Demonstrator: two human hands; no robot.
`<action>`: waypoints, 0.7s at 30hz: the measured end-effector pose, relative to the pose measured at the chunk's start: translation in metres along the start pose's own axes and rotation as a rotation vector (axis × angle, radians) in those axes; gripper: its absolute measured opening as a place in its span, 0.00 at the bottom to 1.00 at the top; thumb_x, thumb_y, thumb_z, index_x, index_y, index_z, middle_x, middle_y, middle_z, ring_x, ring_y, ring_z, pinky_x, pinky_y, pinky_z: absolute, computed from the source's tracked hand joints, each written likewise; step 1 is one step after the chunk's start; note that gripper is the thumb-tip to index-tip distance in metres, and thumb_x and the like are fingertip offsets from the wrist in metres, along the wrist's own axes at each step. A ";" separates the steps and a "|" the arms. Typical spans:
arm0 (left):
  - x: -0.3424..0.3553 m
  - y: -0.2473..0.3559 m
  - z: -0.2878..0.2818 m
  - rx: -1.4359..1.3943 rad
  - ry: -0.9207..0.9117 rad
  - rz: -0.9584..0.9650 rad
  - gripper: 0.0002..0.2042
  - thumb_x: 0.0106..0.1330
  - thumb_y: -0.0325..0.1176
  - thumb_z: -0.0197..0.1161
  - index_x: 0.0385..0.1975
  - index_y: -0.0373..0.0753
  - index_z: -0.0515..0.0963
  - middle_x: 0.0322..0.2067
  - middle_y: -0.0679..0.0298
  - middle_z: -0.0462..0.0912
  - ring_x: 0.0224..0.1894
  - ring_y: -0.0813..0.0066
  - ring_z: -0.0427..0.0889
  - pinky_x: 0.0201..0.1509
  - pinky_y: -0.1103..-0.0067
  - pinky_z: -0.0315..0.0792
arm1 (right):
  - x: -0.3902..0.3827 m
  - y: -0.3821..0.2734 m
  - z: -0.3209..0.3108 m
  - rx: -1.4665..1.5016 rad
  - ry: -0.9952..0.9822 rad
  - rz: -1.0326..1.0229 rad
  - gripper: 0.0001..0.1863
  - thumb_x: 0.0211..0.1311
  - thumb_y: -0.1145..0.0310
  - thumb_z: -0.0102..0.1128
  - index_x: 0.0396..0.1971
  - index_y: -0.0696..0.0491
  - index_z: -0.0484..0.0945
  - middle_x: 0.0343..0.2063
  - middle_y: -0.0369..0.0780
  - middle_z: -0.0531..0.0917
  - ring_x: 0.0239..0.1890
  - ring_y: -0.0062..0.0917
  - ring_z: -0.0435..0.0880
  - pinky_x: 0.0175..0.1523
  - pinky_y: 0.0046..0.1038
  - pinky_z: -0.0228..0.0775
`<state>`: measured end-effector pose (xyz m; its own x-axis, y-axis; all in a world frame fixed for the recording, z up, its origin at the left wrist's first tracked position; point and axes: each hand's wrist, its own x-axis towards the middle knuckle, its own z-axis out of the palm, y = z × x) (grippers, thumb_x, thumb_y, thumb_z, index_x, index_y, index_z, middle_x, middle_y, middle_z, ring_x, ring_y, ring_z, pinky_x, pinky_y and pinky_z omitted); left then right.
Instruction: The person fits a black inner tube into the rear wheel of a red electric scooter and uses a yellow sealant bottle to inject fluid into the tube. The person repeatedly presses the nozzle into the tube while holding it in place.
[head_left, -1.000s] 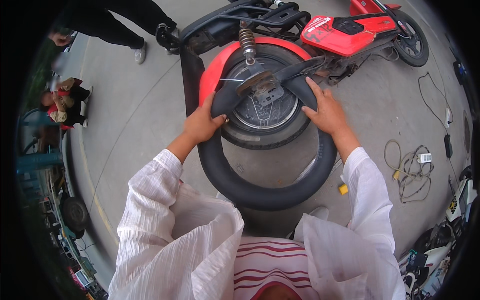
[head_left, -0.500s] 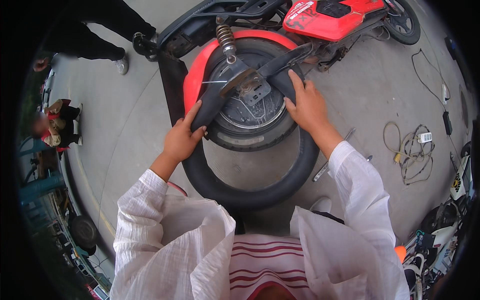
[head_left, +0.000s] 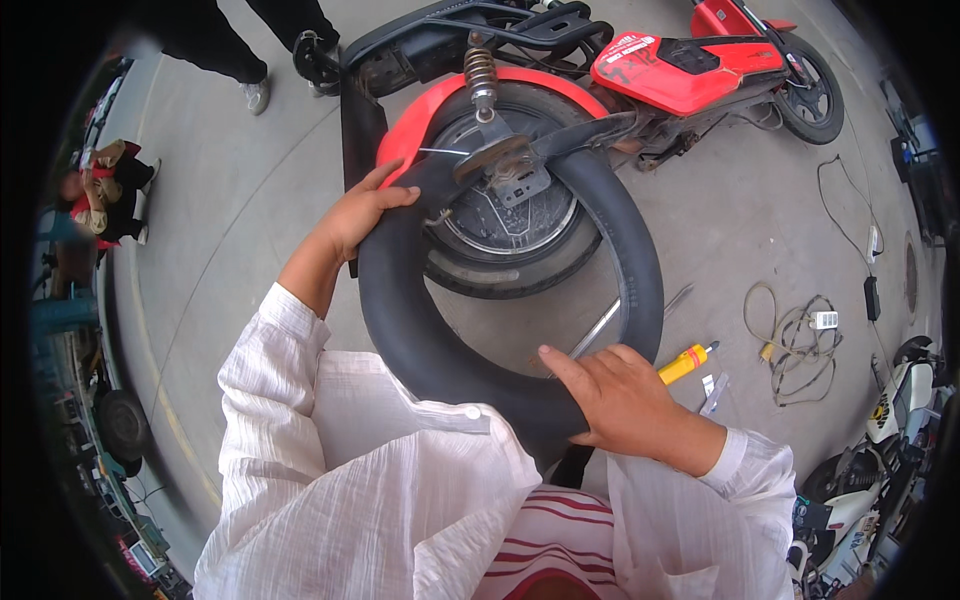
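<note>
Fingers hold a black tube overlapping the wheel.

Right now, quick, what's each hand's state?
Left hand: holding the black, ring-shaped rubber tube at its far-left part.
Right hand: holding the same tube at its near-right part.

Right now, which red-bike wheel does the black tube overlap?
The near wheel, by the coil spring; the far wheel at upper right lies clear.

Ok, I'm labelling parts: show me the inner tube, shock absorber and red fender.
Inner tube [head_left: 412, 330], head view: lower-left of its ring.
Shock absorber [head_left: 481, 75], head view: its coil spring.
Red fender [head_left: 412, 128], head view: its left curve.
</note>
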<state>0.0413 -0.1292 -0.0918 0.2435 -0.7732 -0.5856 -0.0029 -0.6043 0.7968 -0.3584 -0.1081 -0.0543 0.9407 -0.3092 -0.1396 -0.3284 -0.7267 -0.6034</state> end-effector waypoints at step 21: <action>-0.021 0.030 0.124 0.878 0.422 1.268 0.35 0.61 0.36 0.73 0.70 0.35 0.69 0.70 0.49 0.70 0.70 0.50 0.70 0.75 0.61 0.63 | 0.046 0.229 0.000 0.245 0.770 0.585 0.26 0.77 0.64 0.44 0.72 0.46 0.65 0.58 0.59 0.80 0.60 0.56 0.80 0.64 0.43 0.72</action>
<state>-0.0842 -0.1548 -0.0738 -0.1122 -0.8223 0.5579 -0.8980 0.3244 0.2974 -0.3903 -0.2892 -0.1987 0.2962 -0.9547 0.0282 -0.6147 -0.2131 -0.7594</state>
